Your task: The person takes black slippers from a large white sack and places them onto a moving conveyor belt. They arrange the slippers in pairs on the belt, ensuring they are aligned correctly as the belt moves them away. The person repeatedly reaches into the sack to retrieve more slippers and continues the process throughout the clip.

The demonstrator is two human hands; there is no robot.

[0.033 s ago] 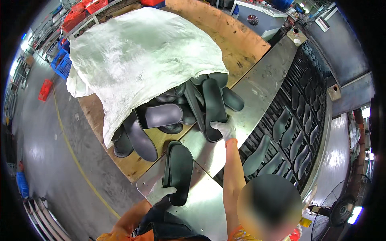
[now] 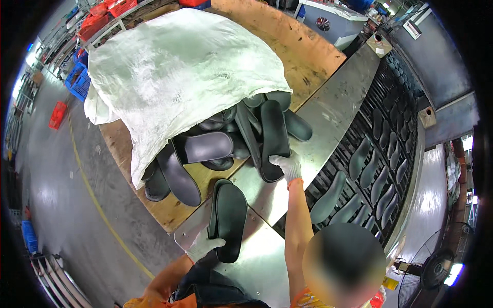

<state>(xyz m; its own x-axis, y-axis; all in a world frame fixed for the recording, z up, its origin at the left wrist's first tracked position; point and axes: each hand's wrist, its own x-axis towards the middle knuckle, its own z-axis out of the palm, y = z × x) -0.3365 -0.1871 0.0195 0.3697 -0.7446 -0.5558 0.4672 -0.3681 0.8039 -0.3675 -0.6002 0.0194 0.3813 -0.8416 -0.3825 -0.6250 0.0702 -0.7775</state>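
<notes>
My left hand (image 2: 204, 247), in a whitish glove, is closed on the near end of two dark shoe insoles (image 2: 232, 220), one overlapping the other, above the metal tabletop (image 2: 271, 256). Farther forward, my gloved right hand (image 2: 288, 167) grips the near end of another dark insole (image 2: 273, 133). That insole's far end rests against a loose pile of insoles (image 2: 208, 148). The pile spills from under a large white cloth sack (image 2: 190, 66), which hides the rest of it.
On the right, several insoles (image 2: 328, 197) lie spaced out on a dark slatted conveyor (image 2: 336, 154). A wooden board (image 2: 303, 56) curves up behind the sack. A black fan (image 2: 436, 267) stands at the lower right. Blue (image 2: 78, 82) and red (image 2: 58, 115) crates are at the left.
</notes>
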